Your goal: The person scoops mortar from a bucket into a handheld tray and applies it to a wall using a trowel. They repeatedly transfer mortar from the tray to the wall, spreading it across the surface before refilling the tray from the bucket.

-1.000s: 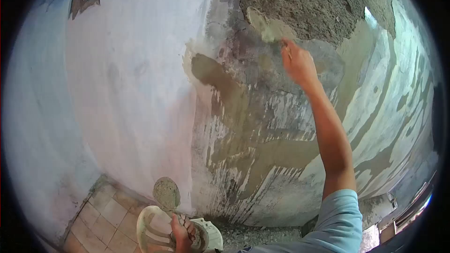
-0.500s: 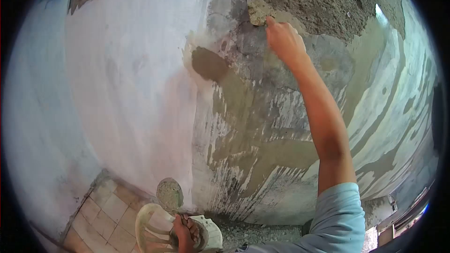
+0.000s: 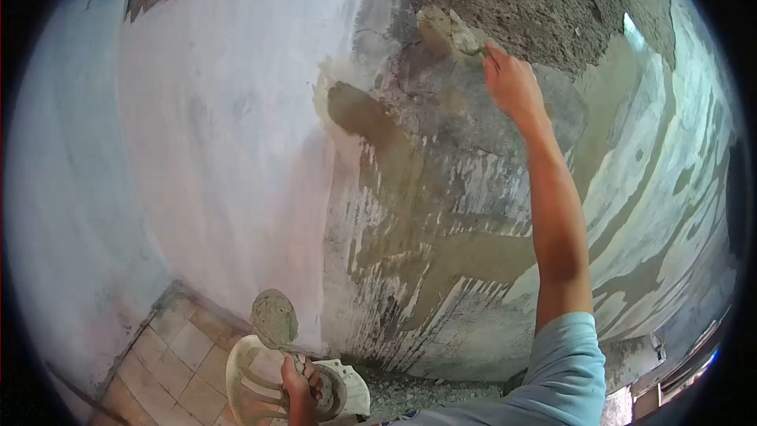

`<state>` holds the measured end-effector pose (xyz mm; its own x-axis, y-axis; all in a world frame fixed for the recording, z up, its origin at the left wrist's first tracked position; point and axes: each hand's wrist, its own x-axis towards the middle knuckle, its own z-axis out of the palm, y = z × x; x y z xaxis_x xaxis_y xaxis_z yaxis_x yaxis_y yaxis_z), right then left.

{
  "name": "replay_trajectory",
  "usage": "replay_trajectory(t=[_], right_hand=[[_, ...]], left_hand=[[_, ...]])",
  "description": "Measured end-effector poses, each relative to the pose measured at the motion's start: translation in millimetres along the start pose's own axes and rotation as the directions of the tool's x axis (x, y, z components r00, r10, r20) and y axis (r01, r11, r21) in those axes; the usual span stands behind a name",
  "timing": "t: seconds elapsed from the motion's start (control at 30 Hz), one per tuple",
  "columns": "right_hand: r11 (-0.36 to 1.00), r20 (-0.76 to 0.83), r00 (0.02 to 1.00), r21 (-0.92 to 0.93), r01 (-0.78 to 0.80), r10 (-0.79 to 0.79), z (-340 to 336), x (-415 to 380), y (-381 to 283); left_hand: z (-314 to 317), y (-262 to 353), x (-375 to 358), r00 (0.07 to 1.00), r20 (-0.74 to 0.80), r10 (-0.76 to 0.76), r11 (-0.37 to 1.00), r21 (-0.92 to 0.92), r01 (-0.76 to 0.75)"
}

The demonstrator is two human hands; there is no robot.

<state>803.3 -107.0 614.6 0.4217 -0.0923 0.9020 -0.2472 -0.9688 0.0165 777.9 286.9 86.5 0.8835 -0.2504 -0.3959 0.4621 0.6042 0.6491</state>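
Observation:
My right hand is raised to the wall, its fingers wrapped round the handle of a small trowel. The blade lies at the lower left edge of a rough, bare patch, beside a dab of wet mortar. Low down, my left hand is closed round the handle of a second tool, apparently a trowel, whose rounded blade carries grey mortar. Beneath that hand is a round container, partly hidden, on a pale plastic chair.
Damp mortar streaks run over the grey wall, and a dark wet patch meets the white painted wall. Floor tiles show at lower left. Rubble lies along the wall's foot.
My right hand has moved to the right with its trowel, and the mortar dab now shows left of the blade. My left hand and its loaded tool have shifted slightly left and up.

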Motion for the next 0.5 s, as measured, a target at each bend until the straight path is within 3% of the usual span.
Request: replay_trajectory(t=[0.13,0.33,0.43,0.5], right_hand=[[0.991,0.026,0.998,-0.119,0.055,-0.053,26.8,6.8,2.0],[0.968,0.189,0.976,-0.205,0.147,-0.108,15.8,-15.7,6.4],[0.961,0.225,0.937,-0.018,0.277,-0.266,-1.3,-3.7,23.9],[0.978,0.124,0.971,-0.006,0.207,-0.204,-1.1,5.2,21.6]], left_hand=[[1.2,-2.0,7.5,1.000,0.017,-0.022,0.999,0.034,0.021],[5.4,-7.4,0.4,0.996,0.011,-0.094,0.993,0.072,0.093],[0.7,-7.3,-1.8,0.994,-0.002,-0.105,0.988,0.115,0.104],[-2.0,-10.0,-1.7,0.997,-0.006,-0.079,0.988,0.134,0.079]])
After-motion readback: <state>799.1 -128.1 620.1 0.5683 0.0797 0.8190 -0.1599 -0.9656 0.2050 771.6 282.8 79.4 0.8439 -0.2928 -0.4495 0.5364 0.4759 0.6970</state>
